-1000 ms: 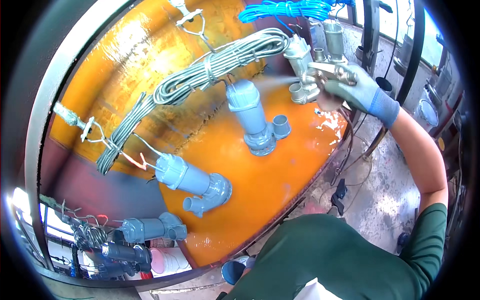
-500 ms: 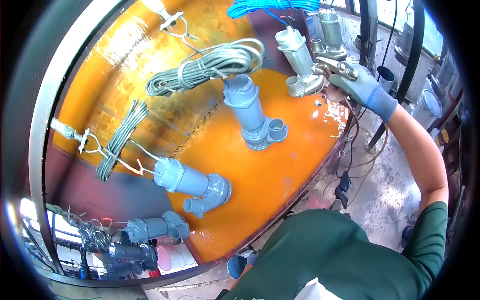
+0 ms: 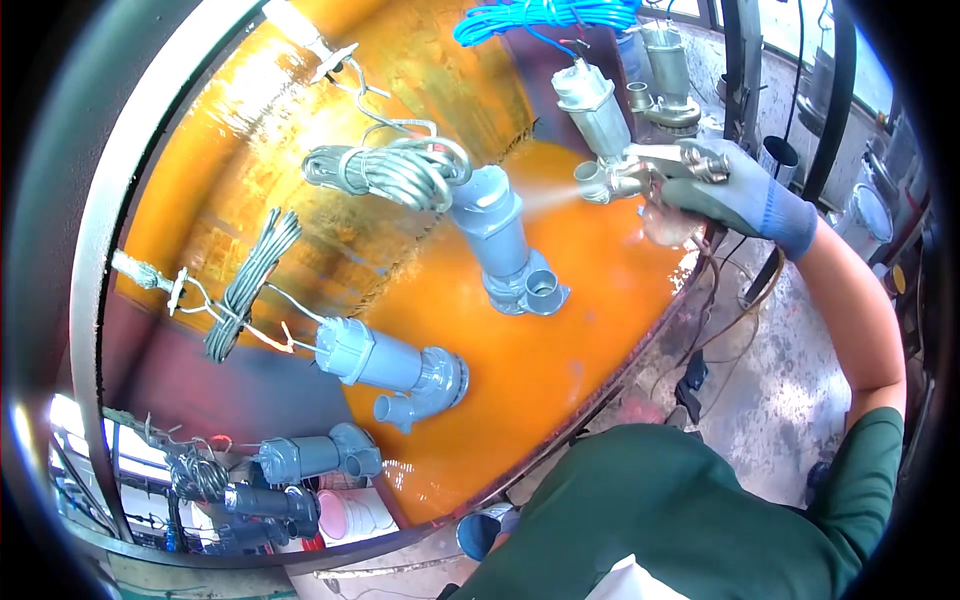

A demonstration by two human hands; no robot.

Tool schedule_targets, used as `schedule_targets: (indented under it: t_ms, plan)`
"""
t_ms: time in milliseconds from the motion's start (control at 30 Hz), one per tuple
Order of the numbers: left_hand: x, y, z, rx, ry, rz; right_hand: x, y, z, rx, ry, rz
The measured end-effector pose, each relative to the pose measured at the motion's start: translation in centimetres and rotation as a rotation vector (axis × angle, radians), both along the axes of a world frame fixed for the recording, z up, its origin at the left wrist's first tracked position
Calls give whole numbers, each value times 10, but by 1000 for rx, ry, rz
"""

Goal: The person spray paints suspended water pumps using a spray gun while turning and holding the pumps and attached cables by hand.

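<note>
In the head view, my right hand point(image 3: 745, 195), in a grey glove with a blue cuff, grips a metal spray gun point(image 3: 680, 160). A pale mist point(image 3: 550, 198) spreads left from its nozzle onto a blue-grey pump point(image 3: 495, 225) hanging in the middle. A coil of grey cable point(image 3: 385, 175) hangs beside that pump's top. Behind the gun hangs a silvery pump point(image 3: 592, 100), partly covered by it. At the lower edge, my left hand point(image 3: 506, 522) is mostly hidden by my green shirt, close to a blue, round-mouthed object point(image 3: 478, 535); its fingers cannot be made out.
Another blue-grey pump point(image 3: 375, 358) hangs left of the middle, with more pumps point(image 3: 300, 458) at lower left. An orange-coated booth surface point(image 3: 530, 370) lies behind them. Blue cable point(image 3: 545, 14) hangs at the top. A hose point(image 3: 735, 325) trails to the floor, and a white bucket point(image 3: 868, 215) stands at right.
Mist now leaves the spray gun, which has swung to point left at the middle pump. That pump has turned, its outlet shifting slightly left, and its cable coil has swung round.
</note>
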State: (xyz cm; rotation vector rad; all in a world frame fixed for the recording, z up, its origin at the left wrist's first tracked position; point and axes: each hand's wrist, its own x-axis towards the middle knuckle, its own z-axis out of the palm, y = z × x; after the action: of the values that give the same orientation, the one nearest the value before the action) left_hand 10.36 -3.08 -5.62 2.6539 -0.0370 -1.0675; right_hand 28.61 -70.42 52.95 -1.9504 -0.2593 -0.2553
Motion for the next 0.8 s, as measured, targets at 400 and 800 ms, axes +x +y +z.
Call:
schedule_targets:
  t_ms: [400, 800]
  plan:
    - [-10, -19, 1, -3, -9, 62, 9, 18, 65, -314, -84, 114]
    - [72, -78, 52, 27, -515, -275, 18, 8, 50, -712, -250, -330]
